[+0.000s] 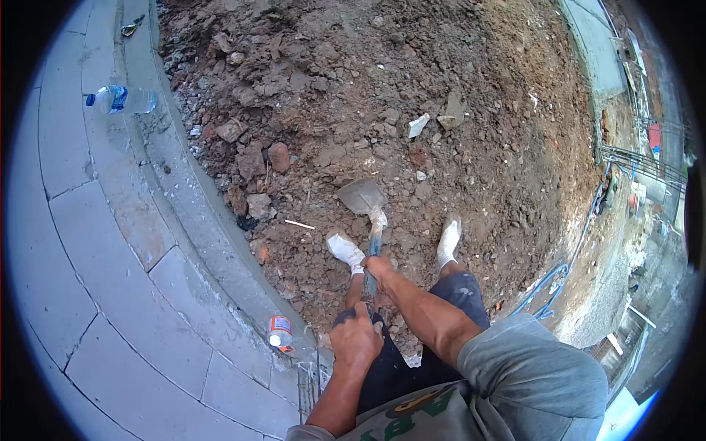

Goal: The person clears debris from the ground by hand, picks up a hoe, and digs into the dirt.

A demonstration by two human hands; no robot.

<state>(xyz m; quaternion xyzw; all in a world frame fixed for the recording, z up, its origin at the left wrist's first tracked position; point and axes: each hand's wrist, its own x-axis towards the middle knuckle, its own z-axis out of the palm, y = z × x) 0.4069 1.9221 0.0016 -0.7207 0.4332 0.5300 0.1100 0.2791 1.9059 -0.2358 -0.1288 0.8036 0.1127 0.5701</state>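
A shovel (pixel 363 197) with a dirt-stained metal blade rests on the loose soil in front of my feet. Its bluish shaft runs back toward my body. My right hand (pixel 377 269) is wrapped round the shaft, partway down toward the blade. Closer to my waist, my left hand (pixel 357 338) is closed over the upper end of the handle and hides it. My feet, in white socks or coverings, stand on the dirt either side of the blade, the left foot (pixel 345 251) close beside the shaft and the right foot (pixel 449 239) farther off.
Rough brown soil (pixel 471 44) with stones and rubble spreads ahead. A paved kerb (pixel 243 294) curves along the left, bearing a clear water bottle (pixel 129 100) on its side and a bottle with an orange label (pixel 280 334). Blue hose (pixel 548 283) and steel bars (pixel 647 162) lie at right.
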